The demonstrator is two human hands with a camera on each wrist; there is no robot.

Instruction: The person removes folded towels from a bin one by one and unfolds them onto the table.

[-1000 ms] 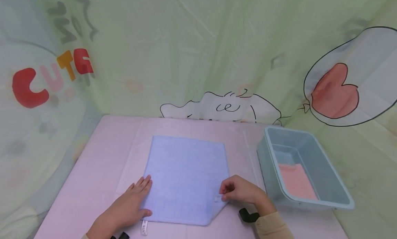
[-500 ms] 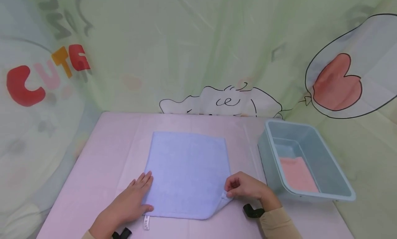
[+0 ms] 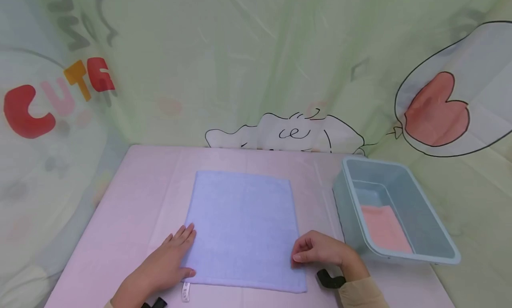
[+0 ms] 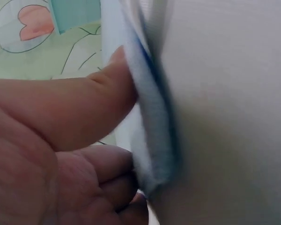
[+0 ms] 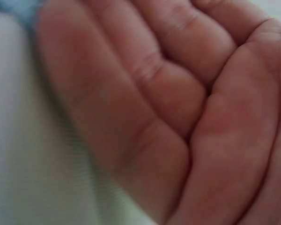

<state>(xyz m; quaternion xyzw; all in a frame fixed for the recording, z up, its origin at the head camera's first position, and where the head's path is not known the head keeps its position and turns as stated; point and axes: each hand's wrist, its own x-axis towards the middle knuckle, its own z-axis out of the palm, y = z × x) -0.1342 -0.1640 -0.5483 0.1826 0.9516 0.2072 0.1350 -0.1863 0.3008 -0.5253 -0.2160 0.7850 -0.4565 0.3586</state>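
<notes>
A light blue towel [image 3: 243, 228] lies spread flat on the table, its white label [image 3: 186, 292] sticking out at the near left corner. My left hand [image 3: 168, 259] rests on the towel's left edge, fingers straight and thumb apart near that corner. In the left wrist view, the thumb [image 4: 107, 89] lies against the towel's folded-looking edge [image 4: 152, 126]. At the right edge, my right hand [image 3: 318, 248] has loosely bent fingers, their tips right at the towel's border. The right wrist view shows the curled fingers up close, with a bit of blue towel [image 5: 18, 9] beside a fingertip.
On the right stands a pale blue-green plastic bin [image 3: 420, 197] holding a folded pink cloth [image 3: 385, 228]. The table has a pink cover [image 3: 156, 183]. A printed curtain [image 3: 240, 68] hangs behind it and at the sides. Black wrist devices [image 3: 330, 279] sit near both wrists.
The towel's near right corner, earlier turned up in my right hand's pinch, now lies flat. My right hand has let go and shifted slightly right and down. The left hand stays put.
</notes>
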